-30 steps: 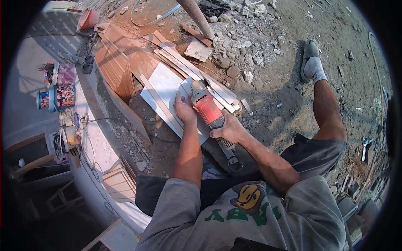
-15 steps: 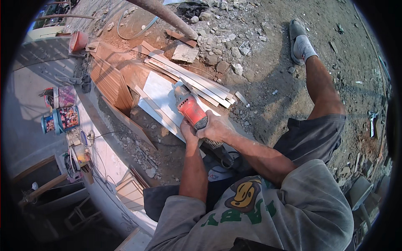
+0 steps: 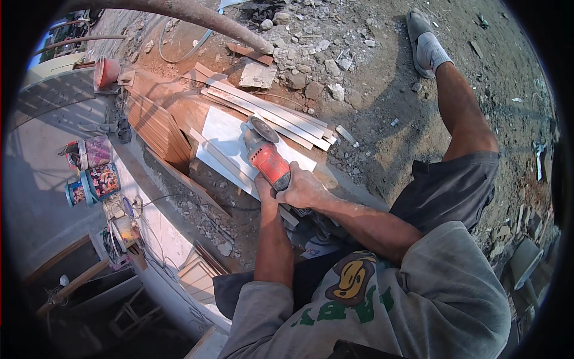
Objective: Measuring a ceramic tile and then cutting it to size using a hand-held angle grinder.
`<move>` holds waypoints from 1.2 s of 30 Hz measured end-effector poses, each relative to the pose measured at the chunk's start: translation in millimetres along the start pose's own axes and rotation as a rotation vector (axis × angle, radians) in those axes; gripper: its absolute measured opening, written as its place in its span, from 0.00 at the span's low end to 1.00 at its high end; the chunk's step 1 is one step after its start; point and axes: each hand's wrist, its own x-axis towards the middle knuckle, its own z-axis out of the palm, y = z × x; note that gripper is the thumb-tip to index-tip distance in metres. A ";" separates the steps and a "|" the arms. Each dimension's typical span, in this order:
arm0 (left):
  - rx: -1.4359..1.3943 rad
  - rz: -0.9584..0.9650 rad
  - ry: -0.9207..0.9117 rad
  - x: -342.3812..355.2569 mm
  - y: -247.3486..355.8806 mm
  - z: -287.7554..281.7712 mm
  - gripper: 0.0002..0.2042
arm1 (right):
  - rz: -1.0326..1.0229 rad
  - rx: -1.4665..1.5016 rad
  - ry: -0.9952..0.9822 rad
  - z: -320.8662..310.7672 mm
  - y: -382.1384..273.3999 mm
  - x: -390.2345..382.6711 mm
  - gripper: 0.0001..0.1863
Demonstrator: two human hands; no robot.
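A red angle grinder with a grey disc at its upper end is in both my hands, above a white tile. My right hand wraps round the rear of its body. My left hand grips it from the left and underneath, its fingers partly hidden by the tool. Long pale strips lie stacked just beyond the tile, and a narrow strip lies along the tile's left part.
Brown ribbed tiles lean at the left. Printed buckets, cables and tools sit on the concrete ledge beside a dark recess. A red bucket, a metal pole and rubble are farther ahead. My outstretched leg is at right.
My left hand moved from beside the grinder's front to under its body. The grinder has tilted more upright, showing the disc's face. The view has shifted, with the scene's left side lower.
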 end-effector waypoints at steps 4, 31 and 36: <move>0.062 -0.031 0.038 -4.2 8.6 11.0 0.09 | 0.002 0.033 0.004 -1.3 4.9 3.0 0.38; 0.015 0.077 0.000 -12.4 6.6 19.0 0.09 | 0.041 0.012 -0.090 -19.1 -3.0 15.4 0.40; -0.073 0.055 -0.012 -12.2 5.7 18.6 0.09 | 0.054 0.005 -0.077 -23.9 -11.1 19.4 0.40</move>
